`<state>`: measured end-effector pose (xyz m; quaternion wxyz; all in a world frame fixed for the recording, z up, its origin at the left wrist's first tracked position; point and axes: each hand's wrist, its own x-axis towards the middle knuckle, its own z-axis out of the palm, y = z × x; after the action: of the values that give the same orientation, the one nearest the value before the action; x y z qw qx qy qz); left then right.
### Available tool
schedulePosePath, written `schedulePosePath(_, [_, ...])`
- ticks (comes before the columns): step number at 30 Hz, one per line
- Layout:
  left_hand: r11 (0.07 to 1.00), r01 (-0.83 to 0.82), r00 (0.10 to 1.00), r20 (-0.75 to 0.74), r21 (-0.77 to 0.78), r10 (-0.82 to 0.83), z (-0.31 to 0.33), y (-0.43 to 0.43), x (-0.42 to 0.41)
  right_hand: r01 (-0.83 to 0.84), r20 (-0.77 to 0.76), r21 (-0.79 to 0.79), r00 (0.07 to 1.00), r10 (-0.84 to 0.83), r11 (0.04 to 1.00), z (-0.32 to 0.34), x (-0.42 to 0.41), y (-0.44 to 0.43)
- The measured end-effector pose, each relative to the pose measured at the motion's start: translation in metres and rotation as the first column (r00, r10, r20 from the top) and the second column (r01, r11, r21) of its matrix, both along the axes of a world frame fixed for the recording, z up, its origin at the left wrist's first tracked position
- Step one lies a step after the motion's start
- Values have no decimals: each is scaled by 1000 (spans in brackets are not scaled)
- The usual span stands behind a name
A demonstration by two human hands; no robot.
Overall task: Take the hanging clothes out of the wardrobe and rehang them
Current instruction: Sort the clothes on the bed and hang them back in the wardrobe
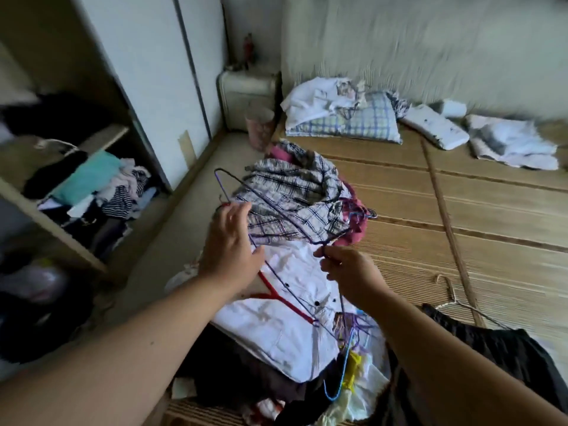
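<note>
A purple wire hanger (270, 207) is held up over a pile of clothes on the bed. My right hand (349, 269) pinches its lower corner between thumb and fingers. My left hand (232, 241) is spread with fingers nearly straight, touching the hanger's left side. Under the hands lies a white shirt (276, 321) with dark buttons and a red hanger (285, 302) on it. Beyond it sits a crumpled grey plaid shirt (295, 198) over a maroon garment (356, 222). Several more wire hangers (350, 342), purple and blue, lie tangled at the pile's near end.
The open wardrobe (61, 142) at left has shelves stuffed with folded clothes (92, 179). A woven bed mat (461, 229) stretches right, with a checked pillow (347, 121), white bedding (510, 142), a black garment (504, 348) on a pale hanger, and a bedside cabinet (246, 93).
</note>
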<state>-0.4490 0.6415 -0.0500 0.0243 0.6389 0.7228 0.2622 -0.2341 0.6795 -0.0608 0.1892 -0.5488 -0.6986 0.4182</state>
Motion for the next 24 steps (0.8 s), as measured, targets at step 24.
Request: schedulePosePath(24, [982,-188,926,332,-9,181,140,-191,-326,-188,32,448,980,195,874,178,-264,-102])
